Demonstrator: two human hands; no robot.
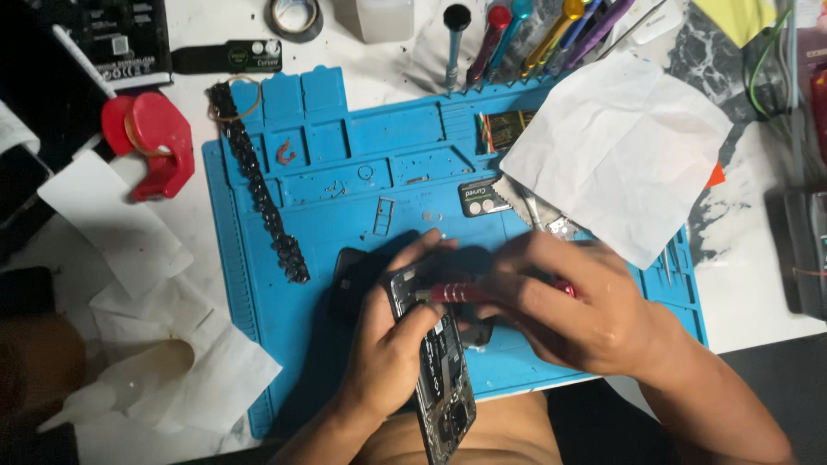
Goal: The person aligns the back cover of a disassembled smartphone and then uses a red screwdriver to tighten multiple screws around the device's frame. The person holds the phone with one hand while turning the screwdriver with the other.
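Centrally, at lower frame, the left hand (392, 349) clasps an opened phone (439, 362) by its edges over the blue mat (345, 138), likely stiff but fragile, while the right hand (577, 306) pinches a red screwdriver (469, 293).

A blue work mat (345, 129) covered the tabletop's middle. A red tape dispenser (151, 142) sat off its left edge, a white sheet (620, 151) draped its right corner, and screwdrivers (517, 39) lined the far edge, with crumpled tissue (189, 362) near-left.
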